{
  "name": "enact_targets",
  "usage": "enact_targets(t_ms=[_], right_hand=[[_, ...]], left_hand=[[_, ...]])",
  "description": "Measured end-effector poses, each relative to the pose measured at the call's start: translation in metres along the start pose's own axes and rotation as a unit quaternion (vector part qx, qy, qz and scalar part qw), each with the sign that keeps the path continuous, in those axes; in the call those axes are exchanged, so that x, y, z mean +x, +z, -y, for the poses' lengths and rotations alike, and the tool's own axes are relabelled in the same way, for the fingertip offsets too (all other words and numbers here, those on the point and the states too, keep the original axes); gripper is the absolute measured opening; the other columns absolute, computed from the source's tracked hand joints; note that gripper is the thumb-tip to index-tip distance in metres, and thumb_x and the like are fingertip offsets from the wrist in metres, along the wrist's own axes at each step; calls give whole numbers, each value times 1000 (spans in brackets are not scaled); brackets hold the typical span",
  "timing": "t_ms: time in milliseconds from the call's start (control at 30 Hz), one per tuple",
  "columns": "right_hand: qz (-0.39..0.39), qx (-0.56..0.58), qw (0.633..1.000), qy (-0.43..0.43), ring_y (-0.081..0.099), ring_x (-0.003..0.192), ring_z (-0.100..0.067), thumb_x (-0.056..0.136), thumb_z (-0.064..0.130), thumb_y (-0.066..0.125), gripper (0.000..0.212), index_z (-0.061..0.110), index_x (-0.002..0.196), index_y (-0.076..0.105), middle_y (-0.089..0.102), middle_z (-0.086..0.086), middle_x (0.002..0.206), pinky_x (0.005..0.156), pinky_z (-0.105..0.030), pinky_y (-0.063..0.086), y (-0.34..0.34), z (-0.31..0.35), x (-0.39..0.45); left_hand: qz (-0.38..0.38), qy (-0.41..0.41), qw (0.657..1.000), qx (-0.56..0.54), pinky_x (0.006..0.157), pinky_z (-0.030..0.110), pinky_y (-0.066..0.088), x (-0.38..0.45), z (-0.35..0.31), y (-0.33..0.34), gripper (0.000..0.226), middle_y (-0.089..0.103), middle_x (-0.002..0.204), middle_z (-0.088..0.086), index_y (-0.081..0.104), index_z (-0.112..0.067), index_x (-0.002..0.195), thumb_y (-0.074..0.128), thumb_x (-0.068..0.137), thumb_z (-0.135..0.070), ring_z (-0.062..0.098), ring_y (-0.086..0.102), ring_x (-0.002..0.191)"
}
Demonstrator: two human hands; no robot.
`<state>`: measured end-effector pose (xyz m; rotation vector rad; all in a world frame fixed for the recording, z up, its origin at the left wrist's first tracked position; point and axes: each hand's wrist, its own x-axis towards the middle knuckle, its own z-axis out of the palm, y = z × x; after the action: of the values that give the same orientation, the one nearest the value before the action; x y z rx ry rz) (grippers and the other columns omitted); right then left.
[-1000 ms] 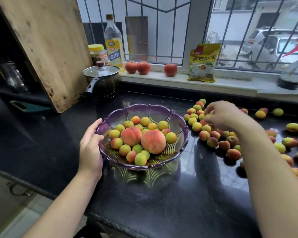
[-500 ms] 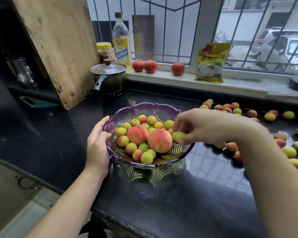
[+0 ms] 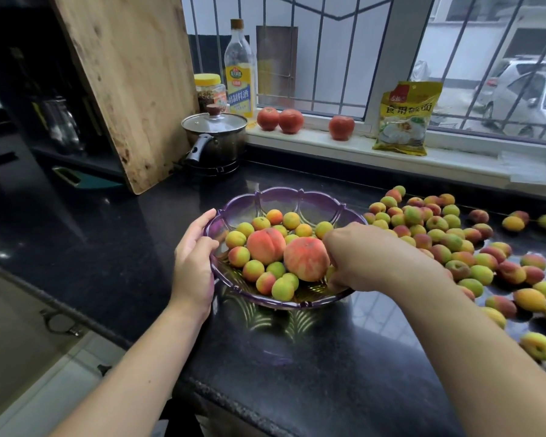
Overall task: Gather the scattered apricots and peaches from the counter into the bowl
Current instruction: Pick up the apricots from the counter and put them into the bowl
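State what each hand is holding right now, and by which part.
The left hand grips the purple bowl by its left rim. The right hand is curled low inside the bowl's right side; whether it holds any fruit cannot be told.

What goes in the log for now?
left hand: holds bowl rim | right hand: in bowl, dropping apricots | counter: many left

One head-worn view looks forward and down, close over the counter [image 3: 114, 253] toward the window [image 3: 375, 58].

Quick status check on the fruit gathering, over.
Left hand grips bowl rim. Right hand down in bowl, fingers hidden. Many apricots on counter. Nothing blocking.
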<state>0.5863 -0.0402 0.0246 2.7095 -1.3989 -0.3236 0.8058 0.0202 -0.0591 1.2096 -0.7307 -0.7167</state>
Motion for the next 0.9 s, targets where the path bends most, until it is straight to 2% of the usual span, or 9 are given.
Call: enact_targets(t_ms=[100,233,333,500,633,667,700,800,900], right_hand=[[-5,-9,1000,4,58,77,-21,84,35,76,31,19,92,51,47,3,74,58,-28,43,1,1,1],[-9,-8,1000,5,59,78,-21,87,22,70,17,18,93,54,52,1,78,54,-25,38,1,0,0],[-12,-18,1000,10,58,81,-22,88,19,68,16,17,96,53,55,0,85,61,-28,41,-1,3,-1],[-32,-27,999,27,56,78,-22,88,20,68,19,17,91,50,43,2,70,51,-25,31,1,5,-2],[-6,-21,1000,22,52,83,-22,90,31,70,20,21,93,53,47,4,74,78,-37,36,-3,3,-5],[6,-9,1000,18,52,85,-21,89,37,71,22,22,94,54,51,4,78,81,-38,36,-8,1,-9],[12,9,1000,14,53,84,-19,88,41,71,25,24,95,55,56,5,83,78,-34,37,-15,-4,-15],[-68,108,991,43,53,75,-7,87,40,73,22,27,84,55,60,8,84,57,-24,34,-42,-24,-34],[-154,182,966,98,55,75,-8,88,30,74,17,28,80,58,61,7,82,59,-26,40,-49,-57,-36]], left_hand=[[0,-2,1000,3,79,21,58,0,0,0,46,75,116,1,66,-21,132,43,100,2,10,74,103],[-1,-2,1000,6,82,22,58,0,0,0,47,74,119,1,66,-20,134,42,100,2,11,73,107],[0,-1,1000,5,80,21,58,0,0,0,47,74,120,2,66,-21,133,42,100,2,11,73,107],[-1,0,1000,-4,80,21,57,0,1,0,48,74,122,5,68,-22,129,41,99,4,14,73,109],[0,5,1000,-7,76,18,57,0,0,1,48,74,120,5,68,-20,129,40,99,5,10,74,104],[1,5,1000,-11,75,17,57,0,0,1,47,74,119,4,68,-20,129,40,99,5,9,74,102],[3,6,1000,-15,74,17,57,0,-1,1,47,74,118,3,67,-19,129,40,99,5,8,74,101],[5,4,1000,-14,75,18,57,1,0,1,47,74,119,4,67,-18,131,40,100,5,11,74,105],[4,4,1000,-12,74,18,57,1,0,0,47,74,118,4,66,-17,132,39,100,5,8,74,101]])
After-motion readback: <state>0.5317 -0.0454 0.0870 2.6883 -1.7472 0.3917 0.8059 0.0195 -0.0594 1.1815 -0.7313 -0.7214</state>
